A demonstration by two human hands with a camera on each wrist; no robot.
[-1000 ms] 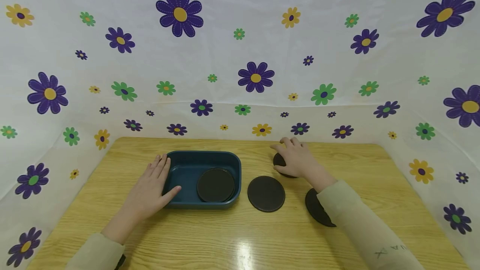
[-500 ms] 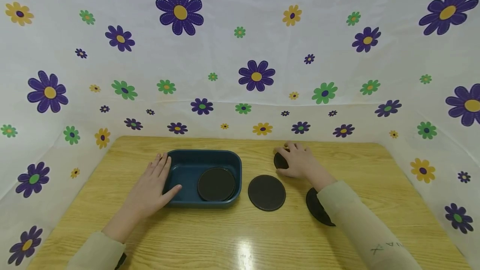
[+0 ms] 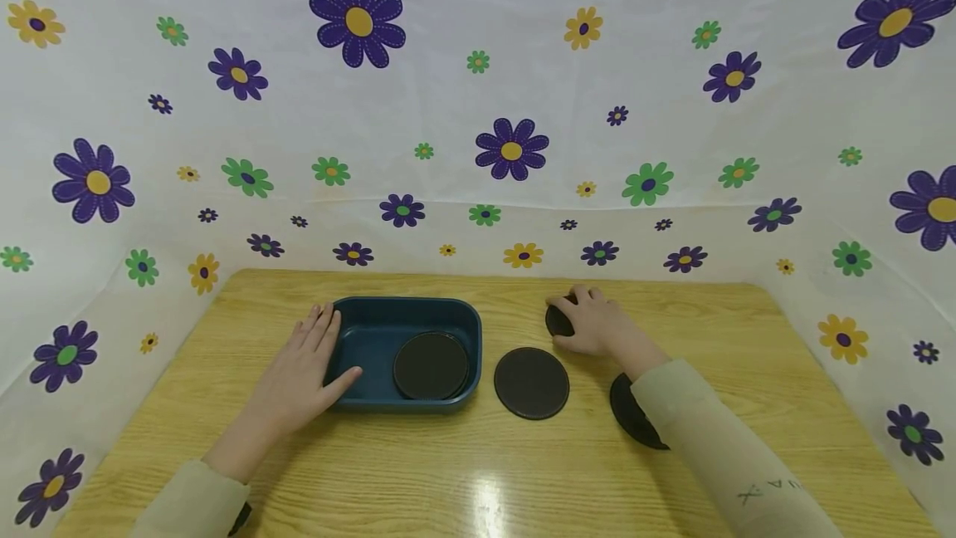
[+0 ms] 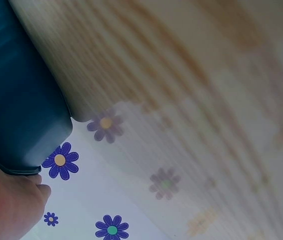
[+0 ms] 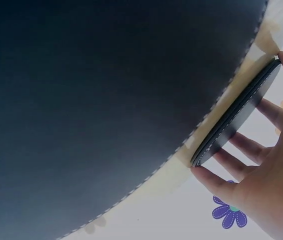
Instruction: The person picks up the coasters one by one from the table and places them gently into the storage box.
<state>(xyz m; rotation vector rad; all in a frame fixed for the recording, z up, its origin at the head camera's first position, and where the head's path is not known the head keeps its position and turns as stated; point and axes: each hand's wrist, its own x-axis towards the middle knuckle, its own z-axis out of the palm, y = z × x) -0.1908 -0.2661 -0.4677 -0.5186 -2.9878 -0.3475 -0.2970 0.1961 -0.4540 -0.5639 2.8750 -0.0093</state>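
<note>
My left hand [image 3: 295, 380] rests on the left side of a dark blue rectangular tray [image 3: 407, 408], fingers straight along the rim and thumb reaching over the inside. A round black coaster [image 3: 431, 366] lies in the tray's right part. Toward the back of the table, my right hand [image 3: 597, 329] spans another black coaster [image 3: 558, 320], partly hidden under it. The right wrist view shows the thumb at one edge of that stitched coaster [image 5: 246, 112], the little finger at the opposite edge and the other fingers over its face.
A third black coaster [image 3: 531, 383] lies just right of the tray. A further one [image 3: 635, 413] is partly covered by the right sleeve [image 3: 717, 438]. Behind the wooden table [image 3: 418, 480] hangs a white cloth [image 3: 433, 106] printed with flowers.
My right hand has come down over the back coaster, and its spread fingers have closed in at the edges. The left hand and the tray have stayed put.
</note>
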